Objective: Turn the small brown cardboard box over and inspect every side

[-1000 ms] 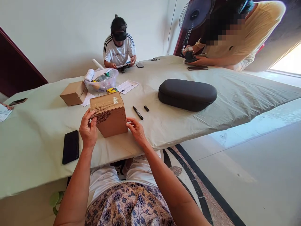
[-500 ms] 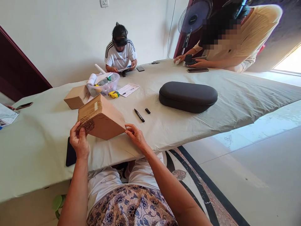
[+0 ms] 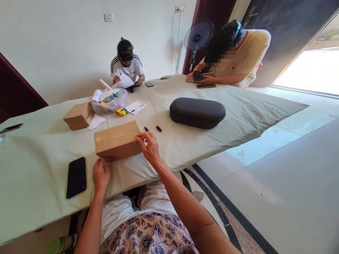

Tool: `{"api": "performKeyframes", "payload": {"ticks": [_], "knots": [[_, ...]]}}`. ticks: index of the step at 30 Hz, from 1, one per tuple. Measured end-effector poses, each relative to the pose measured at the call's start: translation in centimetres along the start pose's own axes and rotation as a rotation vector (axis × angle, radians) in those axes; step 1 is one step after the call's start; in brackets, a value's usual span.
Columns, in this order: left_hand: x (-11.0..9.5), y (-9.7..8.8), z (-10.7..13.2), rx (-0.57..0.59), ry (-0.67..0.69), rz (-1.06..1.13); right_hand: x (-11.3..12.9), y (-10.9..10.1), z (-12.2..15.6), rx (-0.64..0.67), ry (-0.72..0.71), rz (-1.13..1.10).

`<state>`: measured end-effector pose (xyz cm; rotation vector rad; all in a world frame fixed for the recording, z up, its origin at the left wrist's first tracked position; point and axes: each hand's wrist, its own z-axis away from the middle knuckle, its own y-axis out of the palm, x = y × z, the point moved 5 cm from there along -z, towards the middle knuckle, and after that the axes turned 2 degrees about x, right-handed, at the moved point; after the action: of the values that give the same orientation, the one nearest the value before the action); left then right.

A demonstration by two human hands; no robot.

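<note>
Box (image 3: 118,141), long and of brown cardboard, rests lengthwise on the near part of the cloth-covered tabletop (image 3: 39,151), between the person's two hands. The right hand (image 3: 150,151) is at its right end, thumb and forefinger bent at the near right edge in a light grip grasping the box, which extends to the left of that grip. The left hand (image 3: 101,177) is low at the near left corner, fingertips by the bottom edge beside a dark scribble (image 3: 111,158); the box lies just beyond this grip and to its right, but I cannot tell whether it is clenched on the cardboard. Left of the left hand lies a black phone (image 3: 76,177). A black marker (image 3: 146,129) is just beyond the right hand, partly hidden by it, with a cap (image 3: 158,128) to the right of its tip. Farther right sits a dark oval case (image 3: 197,112). Farther back on the left are a second carton (image 3: 75,118), a filled plastic basket (image 3: 122,103), a yellow tape measure (image 3: 121,112) and a printed sheet (image 3: 137,107). On the far side, a person in a white shirt (image 3: 131,70) holds papers (image 3: 124,82).
</note>
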<state>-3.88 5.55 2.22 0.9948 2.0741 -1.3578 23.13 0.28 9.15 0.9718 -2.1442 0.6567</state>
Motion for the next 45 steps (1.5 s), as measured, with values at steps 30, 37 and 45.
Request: {"api": "performKeyframes", "payload": {"ticks": [30, 37, 45], "knots": [[-0.2, -0.1, 1.8, 0.022, -0.038, -0.323, -2.6, 3.4, 3.2, 0.001, 0.017, 0.092], [-0.3, 0.1, 2.0, 0.009, -0.049, -0.325, -7.4, 3.3, 4.5, 0.109, 0.274, 0.009], [-0.4, 0.0, 2.2, 0.007, -0.059, -0.312, -7.3, 3.2, 4.9, 0.096, 0.395, -0.083]]}}
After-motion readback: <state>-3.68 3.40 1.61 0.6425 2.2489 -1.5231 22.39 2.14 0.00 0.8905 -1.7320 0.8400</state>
